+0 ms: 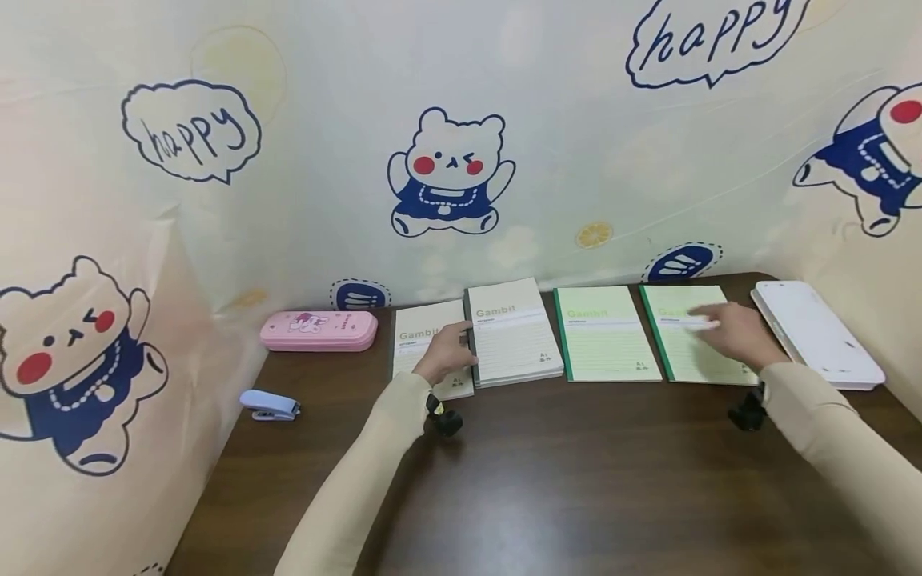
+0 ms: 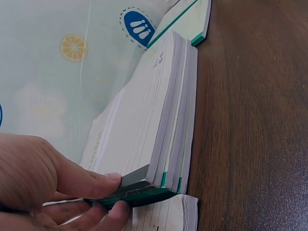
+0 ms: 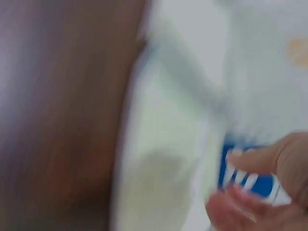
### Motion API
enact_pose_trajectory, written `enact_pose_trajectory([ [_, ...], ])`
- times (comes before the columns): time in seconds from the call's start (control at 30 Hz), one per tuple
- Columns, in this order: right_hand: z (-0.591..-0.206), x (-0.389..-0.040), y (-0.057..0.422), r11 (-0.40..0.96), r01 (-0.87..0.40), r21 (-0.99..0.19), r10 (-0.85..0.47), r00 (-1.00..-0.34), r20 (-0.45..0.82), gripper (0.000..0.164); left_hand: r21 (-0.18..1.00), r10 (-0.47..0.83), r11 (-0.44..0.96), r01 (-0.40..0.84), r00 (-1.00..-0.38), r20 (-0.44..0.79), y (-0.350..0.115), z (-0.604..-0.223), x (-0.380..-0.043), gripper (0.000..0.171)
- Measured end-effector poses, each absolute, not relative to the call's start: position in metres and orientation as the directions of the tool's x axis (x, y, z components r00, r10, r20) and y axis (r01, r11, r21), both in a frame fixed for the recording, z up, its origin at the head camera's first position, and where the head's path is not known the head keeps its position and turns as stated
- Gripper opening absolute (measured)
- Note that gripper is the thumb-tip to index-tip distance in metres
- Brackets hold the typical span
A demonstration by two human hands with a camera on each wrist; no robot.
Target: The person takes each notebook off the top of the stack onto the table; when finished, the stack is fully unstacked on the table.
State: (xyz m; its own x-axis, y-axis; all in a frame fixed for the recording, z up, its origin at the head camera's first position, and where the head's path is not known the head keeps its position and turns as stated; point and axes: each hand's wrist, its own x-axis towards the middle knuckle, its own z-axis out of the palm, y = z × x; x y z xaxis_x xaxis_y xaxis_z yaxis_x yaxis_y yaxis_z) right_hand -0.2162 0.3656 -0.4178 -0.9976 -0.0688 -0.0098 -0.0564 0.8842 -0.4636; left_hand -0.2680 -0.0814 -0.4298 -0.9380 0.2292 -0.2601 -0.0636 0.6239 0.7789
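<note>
My left hand [image 1: 446,352] grips the spine edge of a stack of Gambit notebooks [image 1: 513,346]. In the left wrist view, its thumb lies at the dark spine of the top notebook [image 2: 137,130], with the fingers against the green spines lower down. Partly under that hand is another cream notebook [image 1: 416,320] with a dark spine. Two pale green notebooks stand out to the right, one in the middle [image 1: 608,346] and one farther right [image 1: 687,360]. Over the far one is my right hand [image 1: 738,332], loosely bent and holding nothing; the right wrist view is blurred.
A pink pencil case [image 1: 320,330] and a light blue stapler [image 1: 270,405] lie on the left of the brown table [image 1: 504,488]. At the right end sits a white case [image 1: 817,332]. A printed cloth [image 1: 302,200] hangs behind the table.
</note>
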Motion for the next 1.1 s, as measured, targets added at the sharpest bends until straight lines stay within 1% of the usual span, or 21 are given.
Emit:
enact_pose_trajectory([
  [0.07, -0.409, -0.224, 0.330, 0.793, -0.070, -0.606, -0.117, -0.992, -0.039, 0.045, 0.783, 0.229, 0.618, -0.070, -0.937, -0.265, -0.080, -0.430, -0.268, 0.076],
  [0.1, -0.405, -0.228, 0.310, 0.728, -0.056, -0.684, -0.137, -0.988, -0.065, 0.047, 0.783, 0.229, 0.618, -0.072, -0.936, -0.267, -0.080, -0.431, -0.268, 0.076],
  [0.17, -0.403, -0.235, 0.271, 0.625, -0.034, -0.780, -0.187, -0.976, -0.107, 0.050, 0.788, 0.230, 0.610, -0.079, -0.935, -0.271, -0.078, -0.433, -0.269, 0.076],
  [0.2, -0.403, -0.238, 0.252, 0.605, -0.035, -0.795, -0.206, -0.972, -0.115, 0.050, 0.791, 0.231, 0.606, -0.082, -0.934, -0.274, -0.078, -0.434, -0.270, 0.076],
  [0.27, -0.409, -0.244, 0.217, 0.613, -0.044, -0.789, -0.217, -0.969, -0.115, 0.050, 0.795, 0.231, 0.601, -0.086, -0.933, -0.275, -0.076, -0.435, -0.270, 0.076],
  [0.33, -0.419, -0.249, 0.188, 0.667, -0.056, -0.743, -0.201, -0.974, -0.107, 0.050, 0.798, 0.230, 0.596, -0.089, -0.933, -0.276, -0.075, -0.436, -0.270, 0.075],
  [0.4, -0.428, -0.251, 0.168, 0.731, -0.050, -0.680, -0.160, -0.982, -0.100, 0.051, 0.800, 0.232, 0.594, -0.089, -0.933, -0.276, -0.074, -0.437, -0.269, 0.075],
  [0.47, -0.435, -0.252, 0.156, 0.767, -0.026, -0.641, -0.114, -0.989, -0.098, 0.051, 0.800, 0.235, 0.593, -0.087, -0.932, -0.275, -0.074, -0.437, -0.269, 0.075],
  [0.6, -0.436, -0.251, 0.151, 0.761, 0.005, -0.648, -0.079, -0.992, -0.100, 0.052, 0.790, 0.226, 0.607, -0.083, -0.935, -0.272, -0.075, -0.436, -0.269, 0.076],
  [0.77, -0.436, -0.251, 0.151, 0.753, -0.005, -0.657, -0.084, -0.992, -0.089, 0.053, 0.789, 0.220, 0.608, -0.087, -0.937, -0.273, -0.076, -0.433, -0.268, 0.075],
  [0.87, -0.437, -0.252, 0.150, 0.755, -0.002, -0.656, -0.086, -0.992, -0.096, 0.052, 0.776, 0.217, 0.628, -0.065, -0.942, -0.255, -0.076, -0.432, -0.266, 0.074],
  [1.0, -0.437, -0.254, 0.148, 0.763, -0.011, -0.646, -0.095, -0.991, -0.096, 0.052, 0.706, 0.207, 0.708, 0.006, -0.958, -0.200, -0.073, -0.426, -0.259, 0.070],
  [1.1, -0.437, -0.256, 0.146, 0.771, -0.019, -0.636, -0.100, -0.991, -0.092, 0.052, 0.681, 0.196, 0.732, 0.036, -0.967, -0.160, -0.071, -0.423, -0.258, 0.068],
])
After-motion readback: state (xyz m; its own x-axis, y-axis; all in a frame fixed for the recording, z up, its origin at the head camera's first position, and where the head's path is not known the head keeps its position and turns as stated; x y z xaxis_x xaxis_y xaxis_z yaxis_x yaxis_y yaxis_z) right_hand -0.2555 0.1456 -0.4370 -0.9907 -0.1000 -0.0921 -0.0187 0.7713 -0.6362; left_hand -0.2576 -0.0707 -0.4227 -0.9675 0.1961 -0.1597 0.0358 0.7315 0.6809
